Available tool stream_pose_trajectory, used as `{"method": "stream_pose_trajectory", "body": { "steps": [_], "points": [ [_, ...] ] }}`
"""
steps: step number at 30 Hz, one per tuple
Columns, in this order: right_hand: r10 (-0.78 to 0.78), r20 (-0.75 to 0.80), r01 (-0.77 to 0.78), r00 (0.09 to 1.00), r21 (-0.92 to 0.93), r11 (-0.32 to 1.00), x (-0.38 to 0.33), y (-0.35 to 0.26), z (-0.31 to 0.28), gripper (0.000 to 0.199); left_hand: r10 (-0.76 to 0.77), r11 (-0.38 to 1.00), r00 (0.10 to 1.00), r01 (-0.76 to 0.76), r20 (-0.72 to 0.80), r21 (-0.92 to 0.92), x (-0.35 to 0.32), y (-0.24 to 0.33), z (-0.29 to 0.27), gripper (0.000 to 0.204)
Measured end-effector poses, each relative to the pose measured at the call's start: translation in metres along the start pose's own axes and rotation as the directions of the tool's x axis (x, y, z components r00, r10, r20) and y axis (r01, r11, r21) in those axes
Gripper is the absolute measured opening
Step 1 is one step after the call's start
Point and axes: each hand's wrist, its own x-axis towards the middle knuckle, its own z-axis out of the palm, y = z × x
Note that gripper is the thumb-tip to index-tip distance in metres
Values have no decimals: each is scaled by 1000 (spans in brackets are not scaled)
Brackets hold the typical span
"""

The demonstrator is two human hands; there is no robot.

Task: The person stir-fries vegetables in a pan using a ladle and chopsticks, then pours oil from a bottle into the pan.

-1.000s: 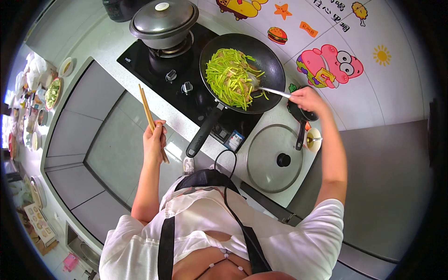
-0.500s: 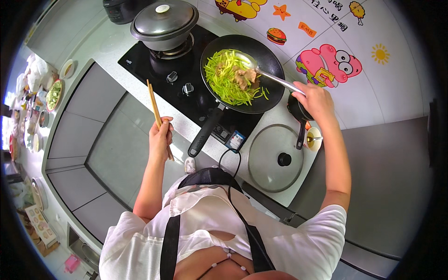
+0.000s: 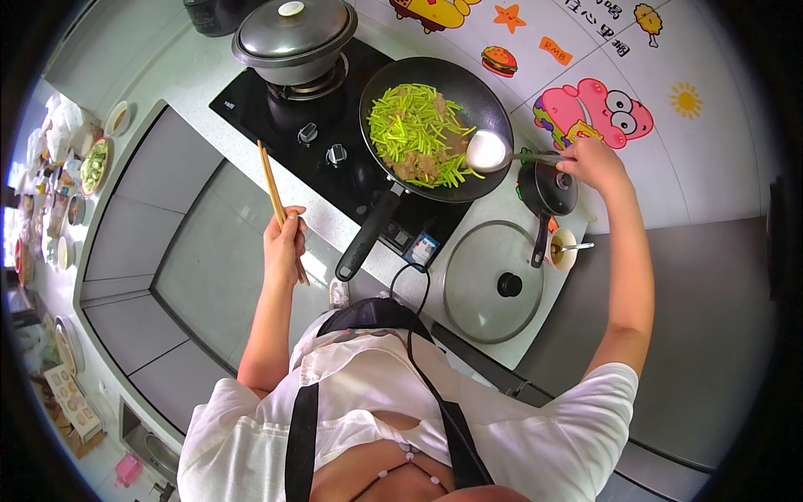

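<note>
A black wok (image 3: 470,94) rests on the right side of the stove, its long handle angled toward me. Green stem pieces mixed with brownish meat (image 3: 414,134) lie in it. My right hand (image 3: 595,163) is closed around the handle of a metal cooking spoon (image 3: 488,151). The spoon's shiny round head is at the wok's right side, next to the food. To the left of the wok handle, over the floor in front of the counter, my left hand (image 3: 285,238) grips a pair of wooden chopsticks (image 3: 271,184), tips pointing up and away.
A lidded grey pot (image 3: 294,46) sits on the stove's left burner. Right of the stove are a glass lid (image 3: 492,293), a small lidded black saucepan (image 3: 552,188) and a white bowl (image 3: 562,255) with a spoon. Plates and bowls line the left counter (image 3: 142,138). A stickered wall (image 3: 619,184) rises behind.
My right hand has drawn the spoon rightward out of the food to the wok's side. The food lies more spread out, with meat toward the near side. The chopsticks have barely moved.
</note>
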Motion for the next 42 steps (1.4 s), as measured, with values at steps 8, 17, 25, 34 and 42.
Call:
{"method": "stream_pose_trajectory", "body": {
  "steps": [8, 17, 25, 34, 42],
  "points": [
    [-36, 472, -331, 881, 670, 665, 16, -11, 67, 23, -6, 1000, 1000, 6, -30, 0, -3, -4, -10, 15],
    [144, 277, -312, 950, 859, 406, -14, -31, 99, 26, 4, 1000, 1000, -4, 3, -5, -1, 2, -7, 15],
    [223, -47, -170, 974, 501, 848, -26, -33, 15, 28, -3, 1000, 1000, 3, 17, -7, -1, 1, -3, 16],
    [130, -315, -74, 940, 183, 980, -19, -42, 10, 29, -4, 1000, 1000, 4, -17, -8, 1, -1, -10, 15],
    [253, -302, -249, 919, 51, 967, -10, -36, 41, 34, -5, 999, 999, 4, -42, -33, -3, 1, -19, 15]
  ]
}}
